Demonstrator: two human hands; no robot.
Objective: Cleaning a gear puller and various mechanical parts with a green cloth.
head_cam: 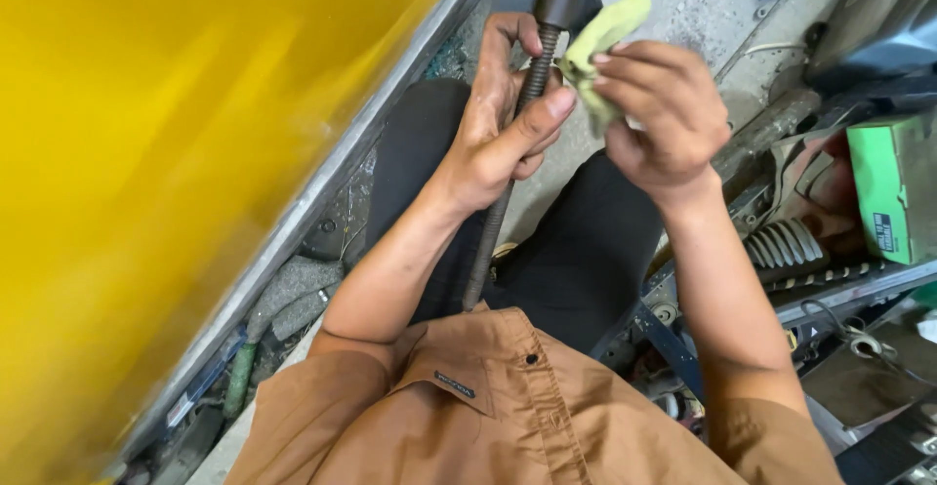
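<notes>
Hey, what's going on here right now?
A person in a brown shirt sits among workshop parts. Their left hand grips a long threaded metal rod that runs up between their knees. Their right hand presses a pale yellow-green cloth against the rod near its top end. A green box sits to the right.

I note a yellow panel (166, 153) filling the frame's left, a green box (893, 187) at right, and a ribbed spring (786, 246) below it.

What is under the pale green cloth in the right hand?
The cloth is pinched in the right hand against the threaded rod, which the left hand grips. The rod's surface beneath the cloth is covered.
</notes>
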